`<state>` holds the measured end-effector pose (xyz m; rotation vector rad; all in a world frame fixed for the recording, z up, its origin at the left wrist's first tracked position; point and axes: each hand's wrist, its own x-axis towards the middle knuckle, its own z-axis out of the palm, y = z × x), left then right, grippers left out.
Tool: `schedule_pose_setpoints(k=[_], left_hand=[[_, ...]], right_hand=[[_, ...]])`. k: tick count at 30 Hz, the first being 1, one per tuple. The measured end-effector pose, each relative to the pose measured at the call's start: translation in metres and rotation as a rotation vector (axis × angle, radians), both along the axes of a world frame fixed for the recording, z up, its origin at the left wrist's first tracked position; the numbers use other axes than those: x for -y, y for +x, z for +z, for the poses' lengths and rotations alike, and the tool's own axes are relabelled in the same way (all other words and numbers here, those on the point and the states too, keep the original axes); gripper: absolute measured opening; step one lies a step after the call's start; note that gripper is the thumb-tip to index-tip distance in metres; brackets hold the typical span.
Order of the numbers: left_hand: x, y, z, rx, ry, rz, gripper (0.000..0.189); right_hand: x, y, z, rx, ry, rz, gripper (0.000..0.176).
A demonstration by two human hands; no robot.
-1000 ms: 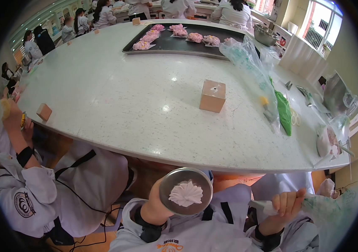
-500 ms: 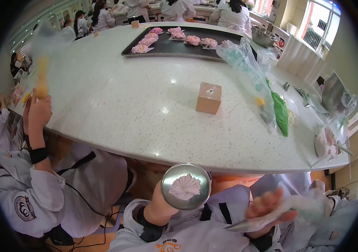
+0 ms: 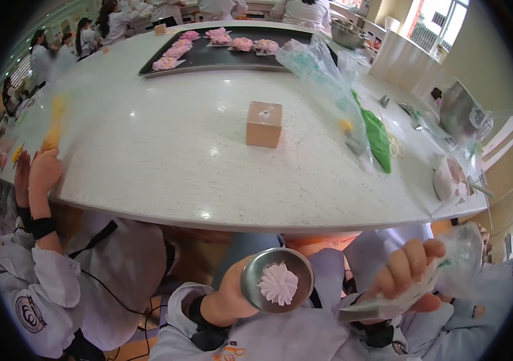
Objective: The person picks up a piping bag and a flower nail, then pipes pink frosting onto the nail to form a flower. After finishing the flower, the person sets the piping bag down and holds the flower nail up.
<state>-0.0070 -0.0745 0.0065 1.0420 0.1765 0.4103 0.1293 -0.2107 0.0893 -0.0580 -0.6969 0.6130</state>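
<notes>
My left hand (image 3: 232, 292) is wrapped around a small round steel cup (image 3: 307, 278), held below the table edge in front of my body. On the cup's round face sits a pale pink piped cream flower (image 3: 279, 284) with ruffled petals. To the right, my right hand (image 3: 402, 271) is closed around a clear piping bag (image 3: 377, 308) with pale cream in it. The bag's narrow end points left toward the cup, apart from the flower. Its loose plastic top spreads out to the right of my fingers.
A wooden block (image 3: 263, 124) stands on the white table (image 3: 166, 150). Behind it, a black tray (image 3: 226, 57) bears pink piped flowers. Plastic bags, a green piping bag (image 3: 377, 135) and a bowl (image 3: 449, 179) lie right. At left, a co-worker's hands (image 3: 45, 171) hold a yellow piping bag.
My view has turned, so the table and its things sit farther left and higher. My right hand has lifted slightly with the piping bag. The cup and flower appear at a different angle.
</notes>
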Motion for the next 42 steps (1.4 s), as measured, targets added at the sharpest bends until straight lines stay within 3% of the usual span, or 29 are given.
schedule_pose_setpoints(k=[4, 6, 8, 9, 12, 13, 15, 19, 21, 24, 27, 33, 42], left_hand=[[0.004, 0.002, 0.006, -0.067, 0.164, -0.179, 0.032], [0.008, 0.004, 0.010, 0.073, 0.603, -0.090, 0.032], [0.007, 0.004, 0.004, 0.044, 0.650, -0.128, 0.036], [0.007, 0.006, 0.002, 0.016, 0.712, -0.149, 0.049], [0.002, 0.019, 0.008, 0.202, 0.796, -0.237, 0.046], [0.003, 0.022, 0.011, 0.202, 0.790, -0.248, 0.046], [0.005, 0.026, 0.015, 0.413, 0.814, -0.007, 0.043], [0.005, 0.021, 0.006, 0.369, 0.727, -0.059, 0.041], [0.006, 0.017, 0.005, 0.223, 0.621, -0.119, 0.041], [0.010, 0.017, -0.004, 0.304, 0.474, -0.057, 0.042], [0.007, 0.016, -0.003, 0.280, 0.573, -0.091, 0.041], [0.012, 0.026, 0.007, 0.429, 0.476, -0.063, 0.035], [0.009, 0.026, 0.014, 0.380, 0.627, -0.050, 0.029]], right_hand=[[-0.012, 0.008, 0.009, 0.276, 0.024, -0.058, 0.018], [-0.008, 0.013, 0.016, 0.391, -0.020, -0.047, 0.016], [-0.004, 0.016, 0.021, 0.465, -0.002, -0.063, 0.016], [-0.003, 0.016, 0.023, 0.461, -0.014, -0.073, 0.016], [-0.006, 0.010, 0.029, 0.519, -0.050, -0.013, 0.019], [-0.009, 0.007, 0.033, 0.540, -0.114, -0.066, 0.019], [-0.012, 0.008, 0.033, 0.557, -0.183, -0.124, 0.024], [-0.013, 0.008, 0.027, 0.584, -0.125, -0.109, 0.025], [-0.012, 0.008, 0.026, 0.571, -0.110, -0.152, 0.025], [-0.011, 0.008, 0.026, 0.608, -0.146, -0.161, 0.024], [-0.012, 0.006, 0.029, 0.602, -0.197, -0.167, 0.024], [-0.015, 0.001, 0.029, 0.577, -0.200, -0.140, 0.024], [-0.017, 0.002, 0.033, 0.618, -0.209, 0.003, 0.024]])
